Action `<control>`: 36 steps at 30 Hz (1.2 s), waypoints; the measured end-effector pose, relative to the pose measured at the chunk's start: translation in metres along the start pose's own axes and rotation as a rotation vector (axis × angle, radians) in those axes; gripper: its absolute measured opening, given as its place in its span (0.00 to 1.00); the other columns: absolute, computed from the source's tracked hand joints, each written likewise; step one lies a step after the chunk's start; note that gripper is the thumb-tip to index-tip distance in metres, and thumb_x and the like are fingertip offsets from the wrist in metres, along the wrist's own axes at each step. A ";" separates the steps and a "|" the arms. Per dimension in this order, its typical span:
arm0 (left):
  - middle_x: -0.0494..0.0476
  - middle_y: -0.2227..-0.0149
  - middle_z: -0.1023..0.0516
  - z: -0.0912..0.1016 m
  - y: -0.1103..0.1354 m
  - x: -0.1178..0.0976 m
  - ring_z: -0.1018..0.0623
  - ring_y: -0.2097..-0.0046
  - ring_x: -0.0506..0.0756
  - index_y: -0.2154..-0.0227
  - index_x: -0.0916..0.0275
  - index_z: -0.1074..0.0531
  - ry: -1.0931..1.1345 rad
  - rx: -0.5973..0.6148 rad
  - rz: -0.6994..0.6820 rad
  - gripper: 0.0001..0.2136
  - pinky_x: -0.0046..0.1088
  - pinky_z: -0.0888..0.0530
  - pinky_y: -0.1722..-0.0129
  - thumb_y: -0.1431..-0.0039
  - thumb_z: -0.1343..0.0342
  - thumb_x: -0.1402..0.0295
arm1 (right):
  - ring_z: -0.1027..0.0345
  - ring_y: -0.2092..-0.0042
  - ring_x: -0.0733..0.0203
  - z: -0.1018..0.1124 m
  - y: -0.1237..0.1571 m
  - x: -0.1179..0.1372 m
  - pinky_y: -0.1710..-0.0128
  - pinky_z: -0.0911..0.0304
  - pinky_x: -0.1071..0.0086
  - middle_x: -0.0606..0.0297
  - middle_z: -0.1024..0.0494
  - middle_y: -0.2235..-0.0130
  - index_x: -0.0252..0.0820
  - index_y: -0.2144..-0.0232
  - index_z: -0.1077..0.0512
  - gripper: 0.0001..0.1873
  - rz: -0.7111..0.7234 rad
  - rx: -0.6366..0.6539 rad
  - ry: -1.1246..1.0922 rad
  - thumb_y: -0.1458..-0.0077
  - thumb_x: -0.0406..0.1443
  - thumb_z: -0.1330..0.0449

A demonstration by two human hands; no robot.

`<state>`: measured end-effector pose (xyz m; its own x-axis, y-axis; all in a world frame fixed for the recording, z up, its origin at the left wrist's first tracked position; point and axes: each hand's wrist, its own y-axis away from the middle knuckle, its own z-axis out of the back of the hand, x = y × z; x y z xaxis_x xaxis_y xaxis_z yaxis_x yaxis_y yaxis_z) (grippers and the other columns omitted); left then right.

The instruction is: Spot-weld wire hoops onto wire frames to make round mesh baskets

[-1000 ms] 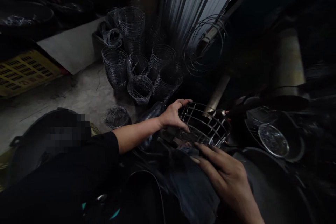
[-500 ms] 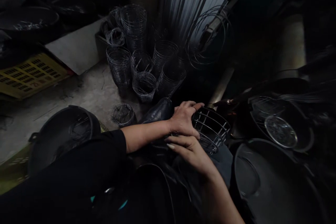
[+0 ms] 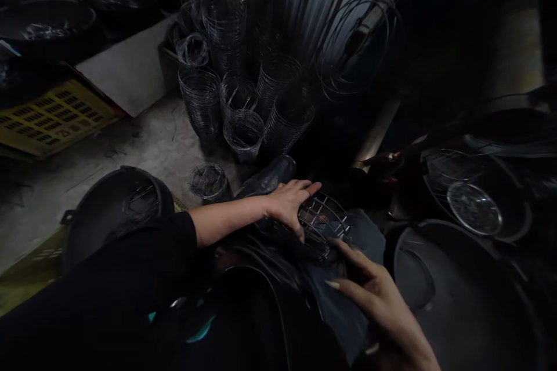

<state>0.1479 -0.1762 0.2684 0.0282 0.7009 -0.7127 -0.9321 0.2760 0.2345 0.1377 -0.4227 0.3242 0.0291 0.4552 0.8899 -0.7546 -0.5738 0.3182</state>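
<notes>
A round wire basket (image 3: 324, 214) with a grid of thin metal bars rests over my lap, tilted. My left hand (image 3: 289, 203) grips its left side, thumb near me and fingers over the far edge. Just right of the basket, my right hand (image 3: 369, 284) has its thumb and index finger spread, with nothing visible between them. The index fingertip is close to the near rim; whether it touches I cannot tell. Part of the basket is hidden behind my left hand.
Stacks of wire rings or baskets (image 3: 200, 98) stand on the floor ahead. A short wire bundle (image 3: 209, 181) is nearer. Black tubs flank me, left (image 3: 100, 214) and right (image 3: 461, 301). A metal machine part (image 3: 378, 159) juts in beyond the basket. A yellow crate (image 3: 56, 122) stands far left.
The wire basket has moved left and toward me, tipping over, with my left hand on it. My right hand has moved right and nearer, away from my left hand, its fingers spreading.
</notes>
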 end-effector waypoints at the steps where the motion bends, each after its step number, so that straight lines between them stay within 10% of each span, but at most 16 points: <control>1: 0.72 0.32 0.52 0.000 0.001 0.003 0.48 0.33 0.73 0.33 0.58 0.59 0.008 0.015 -0.004 0.66 0.58 0.42 0.40 0.76 0.27 0.51 | 0.26 0.52 0.50 -0.002 -0.003 0.001 0.52 0.30 0.61 0.57 0.20 0.56 0.46 0.56 0.21 0.24 0.028 0.022 0.050 0.58 0.43 0.29; 6: 0.69 0.35 0.43 -0.001 0.003 0.013 0.40 0.35 0.68 0.34 0.59 0.52 0.039 -0.053 -0.012 0.57 0.50 0.39 0.39 0.68 0.29 0.56 | 0.26 0.67 0.54 -0.014 -0.030 0.000 0.66 0.30 0.65 0.58 0.19 0.69 0.43 0.70 0.18 0.17 0.056 0.004 0.170 0.49 0.48 0.39; 13: 0.69 0.37 0.39 -0.003 0.002 0.015 0.35 0.38 0.68 0.36 0.63 0.46 0.019 -0.089 -0.046 0.54 0.45 0.36 0.40 0.68 0.28 0.57 | 0.26 0.65 0.56 -0.001 -0.022 0.002 0.63 0.30 0.65 0.60 0.19 0.65 0.42 0.58 0.20 0.19 0.032 0.188 0.071 0.50 0.44 0.37; 24: 0.66 0.43 0.32 -0.005 0.001 0.013 0.28 0.44 0.65 0.39 0.64 0.41 0.030 -0.153 -0.109 0.49 0.39 0.29 0.46 0.69 0.29 0.58 | 0.24 0.62 0.50 -0.015 -0.047 -0.002 0.62 0.30 0.62 0.56 0.18 0.65 0.42 0.68 0.18 0.16 0.035 -0.099 0.298 0.51 0.47 0.39; 30: 0.66 0.42 0.33 0.002 0.004 0.004 0.29 0.44 0.66 0.40 0.62 0.40 -0.032 -0.202 -0.139 0.49 0.42 0.32 0.43 0.70 0.29 0.57 | 0.25 0.67 0.56 -0.001 -0.040 0.023 0.68 0.32 0.68 0.62 0.19 0.70 0.42 0.69 0.19 0.17 0.039 0.204 0.144 0.48 0.47 0.39; 36: 0.67 0.42 0.32 0.009 -0.001 -0.006 0.29 0.44 0.66 0.40 0.63 0.39 -0.043 -0.256 -0.181 0.47 0.43 0.32 0.43 0.65 0.32 0.53 | 0.24 0.63 0.55 0.005 -0.044 0.014 0.61 0.30 0.65 0.59 0.19 0.64 0.43 0.59 0.20 0.17 0.205 -0.036 0.589 0.44 0.43 0.43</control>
<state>0.1517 -0.1749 0.2789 0.2124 0.6839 -0.6979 -0.9710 0.2282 -0.0719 0.1742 -0.3944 0.3246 -0.4778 0.6430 0.5985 -0.7285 -0.6708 0.1392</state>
